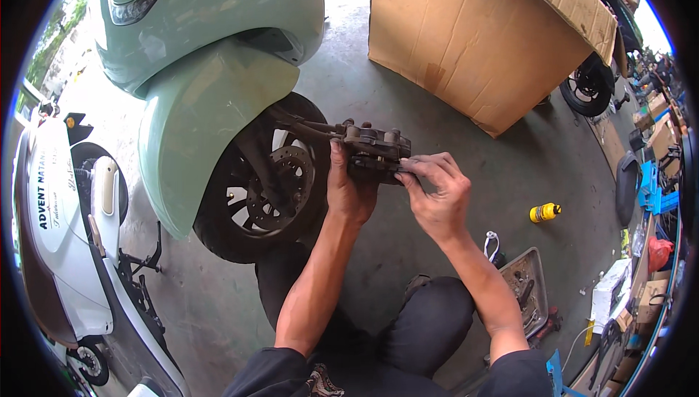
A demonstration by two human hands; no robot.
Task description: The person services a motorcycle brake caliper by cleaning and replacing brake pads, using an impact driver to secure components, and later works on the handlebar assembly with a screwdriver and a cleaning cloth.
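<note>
A dark, grimy brake caliper [373, 138] is held up beside the front wheel of a pale green scooter [186, 127], with a hose or bracket running from it toward the fork. My left hand [346, 186] grips the caliper from below, thumb along its left side. My right hand [439, 193] has thumb and forefinger pinched at the caliper's lower right edge; what exactly sits between them is hidden. Behind both hands, the wheel's perforated brake disc [291, 178] is visible below the green mudguard.
A large cardboard box [473, 40] stands upper right, a white scooter [62, 237] at left. On the floor lie a yellow bottle [546, 213], a metal tray [537, 273] with tools and a white-handled item [491, 244]. Assorted boxes and parts [655, 178] line the right side.
</note>
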